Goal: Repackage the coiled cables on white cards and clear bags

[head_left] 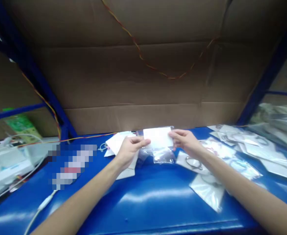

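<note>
Above the blue tabletop, both hands hold up a white card (158,137) together with a clear plastic bag (165,156). The bag's film shows below the card and past its edges; how far the card is inside it I cannot tell. My left hand (131,149) pinches the left side, thumb on top near the card's edge. At the right edge, my right hand (186,141) is closed with thumb and fingers on the card. Under my left hand lie white cards (116,143). Bagged cards with a dark loop-shaped item (194,162) lie beneath my right forearm.
A power strip (72,166), partly pixelated, lies left with a white cable. Several bagged white cards (263,148) are heaped on the right. Blue metal posts (33,71) and a cardboard wall (138,88) enclose the table. A twisted red-yellow wire (155,68) hangs across the wall.
</note>
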Demonstrator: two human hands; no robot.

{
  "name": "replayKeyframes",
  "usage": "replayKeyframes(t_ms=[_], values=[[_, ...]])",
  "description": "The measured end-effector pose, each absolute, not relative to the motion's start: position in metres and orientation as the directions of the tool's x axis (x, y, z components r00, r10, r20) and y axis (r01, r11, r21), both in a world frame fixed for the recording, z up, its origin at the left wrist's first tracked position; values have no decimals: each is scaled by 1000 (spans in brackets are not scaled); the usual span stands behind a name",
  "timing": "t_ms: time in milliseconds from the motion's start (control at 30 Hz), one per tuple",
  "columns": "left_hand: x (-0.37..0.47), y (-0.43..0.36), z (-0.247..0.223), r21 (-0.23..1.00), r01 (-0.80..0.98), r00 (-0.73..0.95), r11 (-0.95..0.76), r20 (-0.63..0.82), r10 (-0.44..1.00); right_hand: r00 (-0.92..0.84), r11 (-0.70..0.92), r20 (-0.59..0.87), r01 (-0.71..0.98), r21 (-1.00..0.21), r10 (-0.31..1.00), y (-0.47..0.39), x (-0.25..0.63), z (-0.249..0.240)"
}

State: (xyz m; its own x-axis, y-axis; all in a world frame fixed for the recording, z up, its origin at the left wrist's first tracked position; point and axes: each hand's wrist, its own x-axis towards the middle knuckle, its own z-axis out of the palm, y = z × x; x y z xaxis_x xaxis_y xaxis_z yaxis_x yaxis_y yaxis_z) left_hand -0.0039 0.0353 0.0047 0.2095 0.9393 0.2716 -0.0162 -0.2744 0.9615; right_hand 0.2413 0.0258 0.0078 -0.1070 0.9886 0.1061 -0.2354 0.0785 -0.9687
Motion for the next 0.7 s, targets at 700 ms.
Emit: replayKeyframes(t_ms=[700], values=[[-14,35,18,986,-59,266,-156,166,949,-132,117,150,-230,-966,980,33,254,6]])
